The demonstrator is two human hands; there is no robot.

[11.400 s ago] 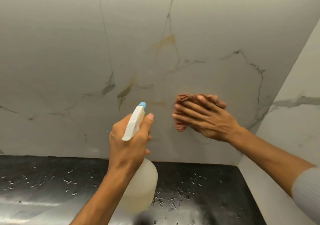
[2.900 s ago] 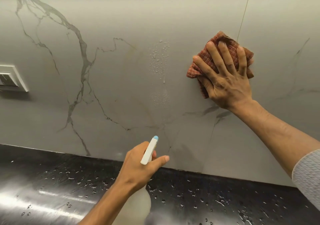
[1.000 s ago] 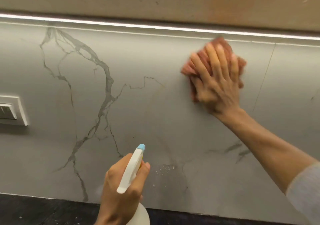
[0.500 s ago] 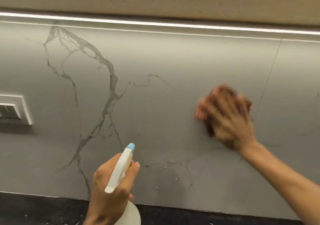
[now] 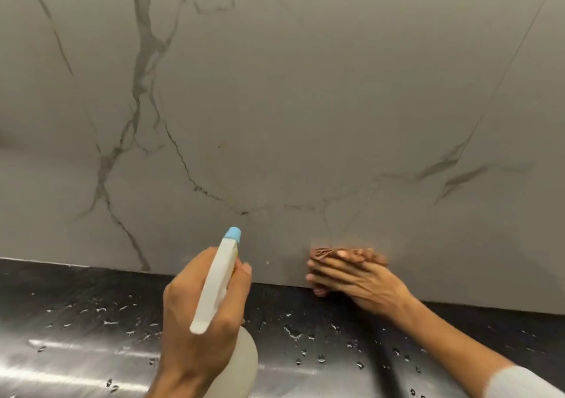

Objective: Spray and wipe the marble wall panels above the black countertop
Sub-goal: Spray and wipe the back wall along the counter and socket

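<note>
The grey marble wall panel (image 5: pixel 275 107) with dark veins fills the upper view above the black countertop (image 5: pixel 76 293). My right hand (image 5: pixel 354 278) presses a reddish-brown cloth (image 5: pixel 324 252) flat against the bottom of the panel, just above the counter joint. Most of the cloth is hidden under my fingers. My left hand (image 5: pixel 198 324) grips a white spray bottle (image 5: pixel 218 278) with a blue nozzle tip, held upright in front of the wall, left of the cloth.
Water droplets lie scattered over the glossy black countertop. A thin vertical panel seam (image 5: pixel 507 64) runs down the wall at the right. A grey sleeve (image 5: pixel 519 382) covers my right forearm at the lower right corner.
My right hand has swept the cloth from the upper wall down to the panel's bottom edge. The view has tilted down, so the countertop shows again and the light strip and switch are gone.
</note>
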